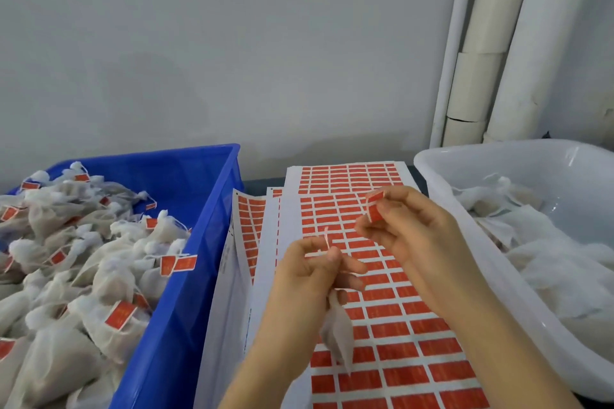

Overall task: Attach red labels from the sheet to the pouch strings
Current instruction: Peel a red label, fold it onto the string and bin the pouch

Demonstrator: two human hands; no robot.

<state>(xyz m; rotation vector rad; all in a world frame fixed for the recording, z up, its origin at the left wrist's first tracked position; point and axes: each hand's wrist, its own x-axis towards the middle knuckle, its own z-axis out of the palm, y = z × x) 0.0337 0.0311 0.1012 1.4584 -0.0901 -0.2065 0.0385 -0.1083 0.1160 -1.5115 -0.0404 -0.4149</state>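
Observation:
A sheet of red labels [392, 315] lies flat in front of me, between two bins. My left hand [309, 272] pinches the string [327, 239] of a small white mesh pouch [339, 329], which hangs below the hand over the sheet. The string's end sticks up above my fingers. My right hand [408, 236] pinches a peeled red label [375, 207] by its edges, a little up and right of the string's end. The label and the string are apart.
A blue crate [212, 209] on the left is heaped with white pouches that carry red labels. A white tub [471, 209] on the right holds pouches without labels. More label sheets [246, 236] lie under the top one. Cardboard tubes [481, 43] lean against the wall.

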